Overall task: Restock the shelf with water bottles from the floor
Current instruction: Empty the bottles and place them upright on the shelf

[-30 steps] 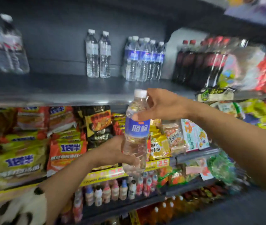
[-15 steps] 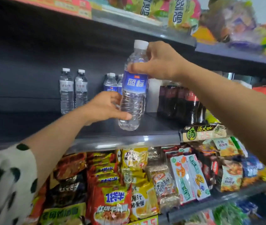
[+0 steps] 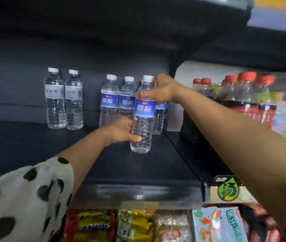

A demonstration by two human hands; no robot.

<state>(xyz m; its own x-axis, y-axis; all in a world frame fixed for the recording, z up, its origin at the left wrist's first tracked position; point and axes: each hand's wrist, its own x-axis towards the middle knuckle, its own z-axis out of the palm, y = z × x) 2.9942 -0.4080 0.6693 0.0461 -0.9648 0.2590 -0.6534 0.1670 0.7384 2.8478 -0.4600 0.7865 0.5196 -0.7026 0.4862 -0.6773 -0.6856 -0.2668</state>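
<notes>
Below the shelf's front edge (image 3: 138, 191) lie snack packets (image 3: 135, 226). A polka-dot sleeve (image 3: 25, 194) reaches in from the left. The left hand (image 3: 121, 129) curls round the lower body of an upright blue-label water bottle (image 3: 143, 119), whose base looks to meet the dark shelf toward its right end. The right hand (image 3: 161, 90) pinches its neck under the white cap. Just behind stand more blue-label bottles (image 3: 116, 100); two white-label bottles (image 3: 63, 98) stand apart to the left along the back edge. Red-capped dark bottles (image 3: 243, 95) fill the bay to the right.

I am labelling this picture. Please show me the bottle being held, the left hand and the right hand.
held water bottle (image 3: 145, 109): head view, on its blue label.
left hand (image 3: 121, 130): head view, on the back of the hand.
right hand (image 3: 163, 90): head view, on the back of the hand.
</notes>
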